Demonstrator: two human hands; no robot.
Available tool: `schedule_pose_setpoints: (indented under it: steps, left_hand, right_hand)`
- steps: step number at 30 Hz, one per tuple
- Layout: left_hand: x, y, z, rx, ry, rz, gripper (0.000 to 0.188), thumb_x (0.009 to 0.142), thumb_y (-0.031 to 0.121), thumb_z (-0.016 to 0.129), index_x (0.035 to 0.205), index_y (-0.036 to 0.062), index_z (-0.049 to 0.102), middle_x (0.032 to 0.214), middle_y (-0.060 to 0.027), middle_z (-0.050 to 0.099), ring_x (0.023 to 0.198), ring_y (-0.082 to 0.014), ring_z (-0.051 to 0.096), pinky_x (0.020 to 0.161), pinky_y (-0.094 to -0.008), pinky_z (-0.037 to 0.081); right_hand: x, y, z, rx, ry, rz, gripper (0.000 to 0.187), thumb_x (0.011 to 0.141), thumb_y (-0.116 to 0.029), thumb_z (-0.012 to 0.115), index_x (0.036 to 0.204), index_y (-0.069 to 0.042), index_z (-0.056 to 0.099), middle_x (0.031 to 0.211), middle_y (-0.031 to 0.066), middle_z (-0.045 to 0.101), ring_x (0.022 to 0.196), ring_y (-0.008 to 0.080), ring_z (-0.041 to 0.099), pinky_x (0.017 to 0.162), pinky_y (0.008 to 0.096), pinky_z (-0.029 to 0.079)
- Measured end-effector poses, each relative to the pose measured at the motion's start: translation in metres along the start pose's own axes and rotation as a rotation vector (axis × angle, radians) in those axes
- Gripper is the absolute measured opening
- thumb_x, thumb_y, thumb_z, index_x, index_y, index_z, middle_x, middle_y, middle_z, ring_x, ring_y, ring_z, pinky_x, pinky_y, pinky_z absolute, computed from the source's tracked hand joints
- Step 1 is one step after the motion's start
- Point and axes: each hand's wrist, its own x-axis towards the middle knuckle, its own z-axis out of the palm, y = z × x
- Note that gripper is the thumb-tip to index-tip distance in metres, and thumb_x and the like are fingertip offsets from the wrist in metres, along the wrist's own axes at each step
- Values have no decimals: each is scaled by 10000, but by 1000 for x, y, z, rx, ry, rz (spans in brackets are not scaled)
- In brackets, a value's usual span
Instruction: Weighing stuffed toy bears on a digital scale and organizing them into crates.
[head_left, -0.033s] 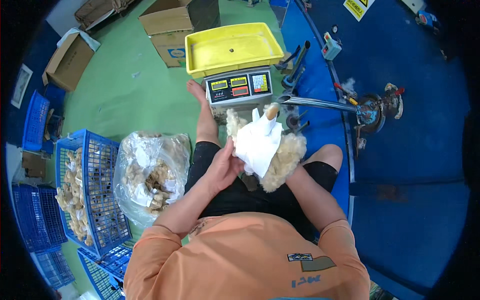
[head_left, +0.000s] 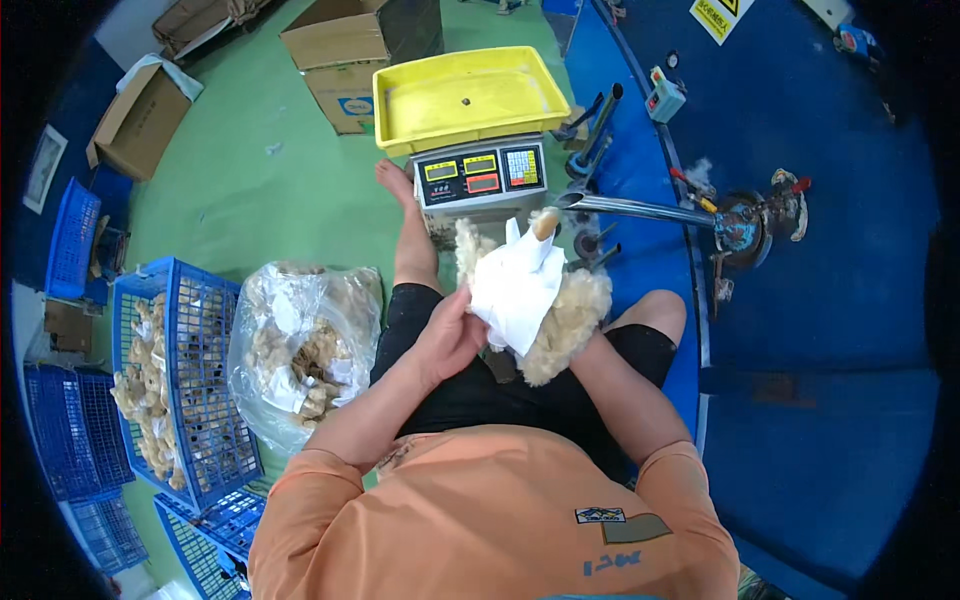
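Note:
A fluffy beige plush toy [head_left: 572,315] with white cloth [head_left: 515,290] round its middle is held up over my lap. A smooth tan tip [head_left: 545,222] stands out at its top. My left hand [head_left: 452,335] grips its left side, thumb against the white cloth and fingers curled beneath. My right forearm runs up behind the fluffy lower right part; the plush hides my right hand and its fingers. Just beyond the toy's top is the slanted open end of a steel tube [head_left: 645,208], which juts from a blue machine [head_left: 820,300] on the right.
A scale [head_left: 480,175] with a yellow tray [head_left: 470,130] stands ahead. On my left are a clear bag [head_left: 255,350] of plush pieces and a blue crate [head_left: 215,375] of more. Cardboard boxes [head_left: 340,80] stand farther off. Upright metal tubes [head_left: 597,125] rise beside the scale.

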Motion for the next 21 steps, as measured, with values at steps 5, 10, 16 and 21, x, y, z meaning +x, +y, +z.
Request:
schedule_pose_setpoints:
  steps: [5, 10, 16, 21]
  left_hand:
    - [41, 10, -11, -242, -176, -217, 464, 953, 119, 610, 1377, 0, 465, 1256, -163, 606, 1042, -211, 631, 874, -318, 529]
    - [75, 16, -8, 119, -214, -88, 472, 995, 176, 588, 1406, 20, 415, 1243, -154, 611, 1035, -211, 649, 848, -296, 549]
    - [64, 36, 39, 163, -258, -175, 364, 1009, 180, 552, 1278, -66, 569, 1149, -147, 669, 986, -168, 635, 847, -267, 527]
    - [72, 33, 46, 237, -257, -82, 344, 1015, 191, 546, 1246, -60, 594, 1118, -139, 675, 941, -161, 643, 804, -261, 535]
  right_hand:
    - [-6, -21, -29, -357, 63, -207, 345, 975, -78, 562, 1319, -68, 586, 1209, 121, 645, 1032, 217, 629, 940, 362, 503]
    - [-13, -38, -14, -1589, 672, -825, 257, 921, -89, 639, 1166, -12, 640, 868, 55, 678, 724, 127, 602, 667, 262, 493]
    - [21, 5, 34, -2023, 428, -726, 199, 888, -97, 664, 1084, -58, 664, 736, 42, 658, 595, 178, 581, 552, 323, 459]
    - [32, -2, 24, -2079, 386, -871, 202, 866, -107, 679, 1065, -76, 661, 686, 50, 643, 546, 224, 566, 525, 353, 443]
